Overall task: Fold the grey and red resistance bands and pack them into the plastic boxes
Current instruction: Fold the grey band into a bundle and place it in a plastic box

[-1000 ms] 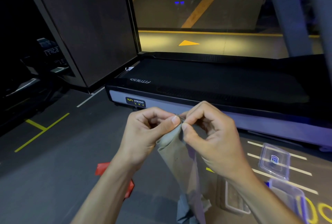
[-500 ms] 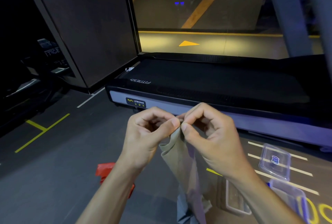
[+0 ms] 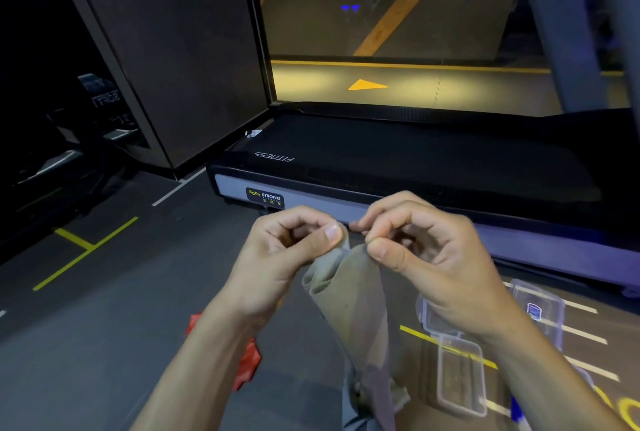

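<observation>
Grey resistance band [image 3: 349, 299]: held up in front of the body at its top edge, the rest hanging down in loose folds toward the floor; its lower end is lost at the bottom of the view.
Left hand [image 3: 287, 250]: the band's top edge is pinched between thumb and curled forefinger, on the left of the fold.
Right hand [image 3: 426, 257]: the same edge is pinched just beside the left hand's grip, fingers curled in; the two pinches are near but apart.
Step in hand: judged to be the squaring of the top corners before the first fold is made.
Doing it well: the edges should be matched layer on layer before the hands are drawn apart, and the band kept under light tension so that the thin sheet is not left to curl or stick to itself; a narrow final fold is called for, since the boxes look small.
Red resistance band [image 3: 249, 358]: lying on the floor below the left forearm, partly hidden, not yet folded as far as can be seen.
Plastic boxes [image 3: 460, 375]: clear, set on the floor under the right wrist, with a clear lid [image 3: 540, 309] beyond; nothing is seen packed in them.
Treadmill [image 3: 398, 167]: its rear end stands just behind the hands.
</observation>
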A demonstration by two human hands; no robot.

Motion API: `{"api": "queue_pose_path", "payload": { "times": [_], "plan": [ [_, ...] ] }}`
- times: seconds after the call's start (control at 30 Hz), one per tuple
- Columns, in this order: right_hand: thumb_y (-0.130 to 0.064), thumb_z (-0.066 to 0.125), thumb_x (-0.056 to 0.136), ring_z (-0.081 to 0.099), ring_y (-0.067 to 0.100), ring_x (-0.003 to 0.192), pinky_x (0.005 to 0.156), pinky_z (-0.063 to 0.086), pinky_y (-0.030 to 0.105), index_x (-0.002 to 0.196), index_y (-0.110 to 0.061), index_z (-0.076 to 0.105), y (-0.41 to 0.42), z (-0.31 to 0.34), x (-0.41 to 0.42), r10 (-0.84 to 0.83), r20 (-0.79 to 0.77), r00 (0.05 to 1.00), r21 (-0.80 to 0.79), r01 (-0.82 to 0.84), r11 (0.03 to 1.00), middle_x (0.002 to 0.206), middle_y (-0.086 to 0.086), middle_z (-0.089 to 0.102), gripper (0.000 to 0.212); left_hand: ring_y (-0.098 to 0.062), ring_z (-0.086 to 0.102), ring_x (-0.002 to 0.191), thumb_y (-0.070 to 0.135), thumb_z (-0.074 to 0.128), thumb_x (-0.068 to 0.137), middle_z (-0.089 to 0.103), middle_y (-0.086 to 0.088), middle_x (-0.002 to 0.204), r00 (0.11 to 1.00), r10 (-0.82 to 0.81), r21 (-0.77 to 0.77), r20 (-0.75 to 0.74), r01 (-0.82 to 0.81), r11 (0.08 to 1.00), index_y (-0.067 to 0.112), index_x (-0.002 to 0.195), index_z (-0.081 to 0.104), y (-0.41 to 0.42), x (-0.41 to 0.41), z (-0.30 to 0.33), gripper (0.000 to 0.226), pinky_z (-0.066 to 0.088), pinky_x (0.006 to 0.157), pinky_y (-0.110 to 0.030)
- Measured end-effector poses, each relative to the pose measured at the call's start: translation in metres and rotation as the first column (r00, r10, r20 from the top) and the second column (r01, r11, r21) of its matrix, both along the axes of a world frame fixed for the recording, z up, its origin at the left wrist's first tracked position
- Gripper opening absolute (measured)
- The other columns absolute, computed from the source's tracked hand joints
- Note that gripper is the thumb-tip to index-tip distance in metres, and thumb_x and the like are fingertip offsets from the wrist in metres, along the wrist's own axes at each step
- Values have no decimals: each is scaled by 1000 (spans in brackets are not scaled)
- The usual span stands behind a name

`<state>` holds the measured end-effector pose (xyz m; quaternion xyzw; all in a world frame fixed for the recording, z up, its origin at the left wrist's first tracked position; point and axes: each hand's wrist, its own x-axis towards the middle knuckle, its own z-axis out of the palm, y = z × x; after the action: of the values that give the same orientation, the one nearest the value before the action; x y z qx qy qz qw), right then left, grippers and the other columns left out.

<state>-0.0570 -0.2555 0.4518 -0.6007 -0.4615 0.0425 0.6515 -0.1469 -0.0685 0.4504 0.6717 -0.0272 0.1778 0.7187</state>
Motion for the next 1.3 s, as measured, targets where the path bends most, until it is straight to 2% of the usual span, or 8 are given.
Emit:
{"api": "queue_pose_path", "payload": {
  "times": [0.1,0.2,0.3,0.4,0.5,0.7,0.83,1.3],
  "plan": [
    [-14,73,87,69,30,102,84,54,33,86,-7,70,-6,10,-2,61,-15,998,41,-60,997,100,5,67,8,-14,60,68,13,73,82,70,-9,78,996,16,35,-91,-13,999,14,75,76,5,0,4,7,49,62,-20],
    [-21,76,89,68,34,96,82,53,43,86,-6,70,-12,15,-1,112,-41,993,74,-109,991,96,6,66,17,-18,53,66,16,76,78,64,-18,79,962,105,118,-251,-77,990,10,77,76,18,1,8,6,43,56,-17],
    [-17,76,88,65,35,89,79,52,39,86,-9,71,-5,6,1,51,-27,998,-52,-52,997,94,5,67,9,-13,50,61,7,77,86,63,-9,69,935,109,235,-338,-29,972,2,77,72,25,-1,10,11,38,53,-20],
    [-15,76,88,65,28,91,83,54,41,88,-12,73,3,-5,-4,59,24,998,-177,-54,983,94,0,66,4,-27,50,69,13,78,82,63,-32,74,941,80,288,-329,20,957,0,76,72,25,-2,13,16,40,64,-36],
    [-15,78,89,64,28,94,85,53,43,89,-17,74,7,-7,-8,87,50,995,-197,-75,977,96,-2,66,4,-28,52,79,15,79,83,62,-40,89,950,20,307,-310,80,948,4,82,76,27,-4,15,11,39,74,-42],
    [-11,78,88,65,24,90,81,51,33,88,-18,75,14,-12,-10,-16,74,997,-150,27,988,92,-5,66,7,-7,52,58,16,73,84,63,-5,69,946,-131,178,-297,189,966,9,84,75,26,-8,16,7,42,55,-15],
    [-14,78,87,64,24,87,79,52,40,88,-18,74,15,-13,-11,-55,71,996,-61,60,996,89,-3,65,6,-11,51,61,15,78,85,62,-10,72,949,-176,157,-262,222,962,11,85,76,28,-10,16,4,42,57,-18],
    [-14,79,85,65,26,88,79,50,33,88,-14,76,15,-10,-19,-113,108,988,24,111,994,89,-3,66,4,-9,51,62,17,82,79,64,-8,71,960,-187,146,-207,219,965,19,77,79,23,-10,16,5,41,59,-17]
  ]
}}
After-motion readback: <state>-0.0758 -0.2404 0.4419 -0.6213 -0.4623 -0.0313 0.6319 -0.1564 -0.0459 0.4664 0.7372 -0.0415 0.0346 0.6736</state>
